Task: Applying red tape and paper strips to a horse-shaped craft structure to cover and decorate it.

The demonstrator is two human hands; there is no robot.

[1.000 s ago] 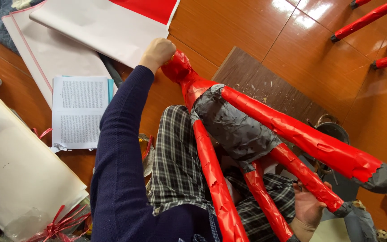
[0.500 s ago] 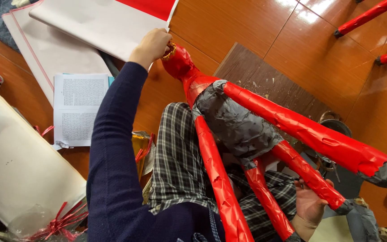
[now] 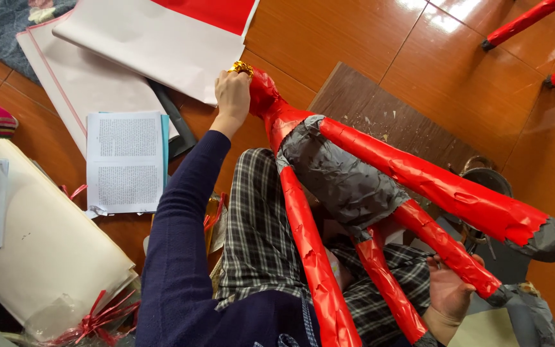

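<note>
Papier-mâché figure (image 3: pixel 348 180) lying across person's plaid lap: one grey crinkly body, four long legs wrapped in glossy red paper, grey tips on two. One small gold foil bit (image 3: pixel 241 67) at red head end. Left hand (image 3: pixel 233 96) up there, fingers curled together against head, pinching foil as far as visible. Right hand (image 3: pixel 449 292) fingers wrapped round one leg near bottom edge, partly hidden. Floor (image 3: pixel 354 45): two big white sheets, one printed booklet (image 3: pixel 125 160), all cropped at edges.
</note>
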